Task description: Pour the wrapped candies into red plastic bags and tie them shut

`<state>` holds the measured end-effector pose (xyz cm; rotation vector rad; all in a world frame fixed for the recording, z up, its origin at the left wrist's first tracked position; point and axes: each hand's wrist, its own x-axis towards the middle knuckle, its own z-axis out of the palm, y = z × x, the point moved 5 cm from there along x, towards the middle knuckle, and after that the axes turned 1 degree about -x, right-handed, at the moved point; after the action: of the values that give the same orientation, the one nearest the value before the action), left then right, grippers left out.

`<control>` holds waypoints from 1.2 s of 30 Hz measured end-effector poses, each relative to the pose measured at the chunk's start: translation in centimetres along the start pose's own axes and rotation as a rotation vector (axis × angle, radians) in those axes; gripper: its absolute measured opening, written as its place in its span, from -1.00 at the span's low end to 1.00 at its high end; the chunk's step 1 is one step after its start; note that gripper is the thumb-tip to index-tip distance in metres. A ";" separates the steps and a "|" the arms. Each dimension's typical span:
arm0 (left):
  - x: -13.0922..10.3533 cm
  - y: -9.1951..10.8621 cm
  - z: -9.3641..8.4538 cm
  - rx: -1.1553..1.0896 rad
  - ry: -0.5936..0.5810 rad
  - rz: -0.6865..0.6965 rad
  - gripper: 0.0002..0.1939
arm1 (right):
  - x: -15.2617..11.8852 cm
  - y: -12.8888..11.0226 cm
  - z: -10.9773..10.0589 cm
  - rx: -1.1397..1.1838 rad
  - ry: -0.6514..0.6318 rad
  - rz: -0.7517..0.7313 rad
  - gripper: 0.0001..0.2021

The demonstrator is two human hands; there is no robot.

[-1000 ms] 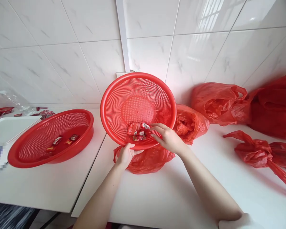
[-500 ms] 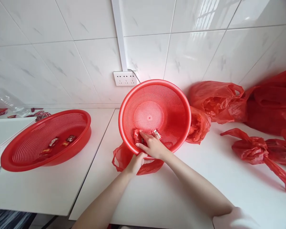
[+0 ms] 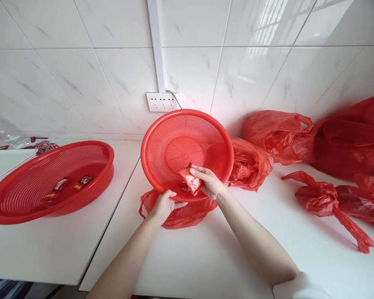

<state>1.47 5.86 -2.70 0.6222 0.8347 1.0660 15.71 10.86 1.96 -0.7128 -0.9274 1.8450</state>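
Note:
A round red plastic basket with mesh sides (image 3: 187, 124) is tilted toward me in the middle. My left hand (image 3: 165, 206) grips its near rim, thumb on top. Inside the basket, my right hand (image 3: 208, 181) pinches a shiny red-and-white wrapped packet (image 3: 191, 181). A few small wrapped pieces (image 3: 184, 187) lie at the basket's bottom edge, partly hidden by the packet. Under the near rim, a red plastic bag (image 3: 183, 219) rests on the white table.
To the left, a second red basket (image 3: 102, 174) holds several wrapped pieces. Red plastic bags (image 3: 277, 133) line the wall on the right, with a knotted one (image 3: 318, 199) in front. A power socket (image 3: 162, 102) is on the tiled wall. A gap (image 3: 112, 216) separates two tables.
My right hand has lifted a wrapped packet from the bottom of the basket. The basket has tipped back a little, and the view has shifted slightly.

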 end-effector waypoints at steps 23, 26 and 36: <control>0.2 5.7 -4.4 -0.043 0.202 0.316 -0.90 | -0.6 2.8 0.3 -1.151 -0.019 -0.142 -0.67; 0.1 5.5 -4.3 -0.051 0.202 0.315 -0.96 | -0.7 1.7 -0.7 -1.477 0.070 -0.099 -0.76; 0.9 4.4 -4.1 -0.076 0.170 0.249 -0.81 | 0.5 5.0 -1.5 -1.422 -0.006 -0.233 -0.84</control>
<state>-3.88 8.46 -1.74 0.5872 0.8741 1.3854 14.34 10.31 -3.03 -1.3037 -2.2029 0.7394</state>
